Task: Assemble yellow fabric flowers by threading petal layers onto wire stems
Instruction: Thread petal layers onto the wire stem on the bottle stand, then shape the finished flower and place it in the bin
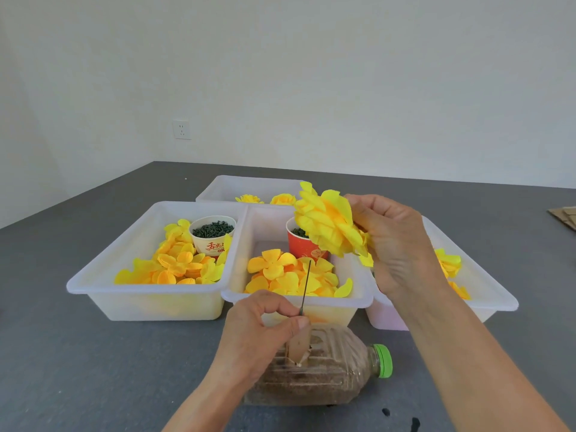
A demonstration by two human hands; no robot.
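A dark grey worktop (93,353) carries a plastic bottle (327,366) lying on its side. Above it the left hand (261,325) pinches a wire stem (306,285); the right hand (396,244) grips a yellow petal cluster (327,226) over translucent bins (149,294). Beyond, a white wall (311,73) with a socket (182,129).

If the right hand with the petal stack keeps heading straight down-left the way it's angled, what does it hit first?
Probably the red cup in the middle tray, just below the petal stack that the right hand holds. Depth is unclear; the upright wire stem may come first.
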